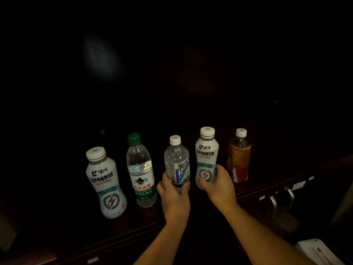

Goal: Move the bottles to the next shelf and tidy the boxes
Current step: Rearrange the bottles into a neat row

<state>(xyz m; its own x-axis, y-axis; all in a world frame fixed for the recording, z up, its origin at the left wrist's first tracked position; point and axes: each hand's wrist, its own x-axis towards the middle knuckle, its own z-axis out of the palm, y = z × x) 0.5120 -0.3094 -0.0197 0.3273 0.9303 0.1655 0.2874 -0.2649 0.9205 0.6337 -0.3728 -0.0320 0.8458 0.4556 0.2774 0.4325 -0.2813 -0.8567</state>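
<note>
Several bottles stand in a row on a dark wooden shelf [133, 228]. From left: a white electrolyte-drink bottle [106, 181], a clear water bottle with a green cap and green label [141, 171], a clear bottle with a blue-and-white label [176, 159], a second white electrolyte bottle [206, 155], and an amber drink bottle [239, 155]. My left hand [174, 197] wraps the base of the blue-label bottle. Around the lower part of the second white bottle closes my right hand [217, 185]. Both bottles are upright.
The space behind the bottles is very dark. Metal handles [280, 199] and small white tags [299, 185] show on the dark furniture at the right. A white box or paper [319, 251] lies at the bottom right corner.
</note>
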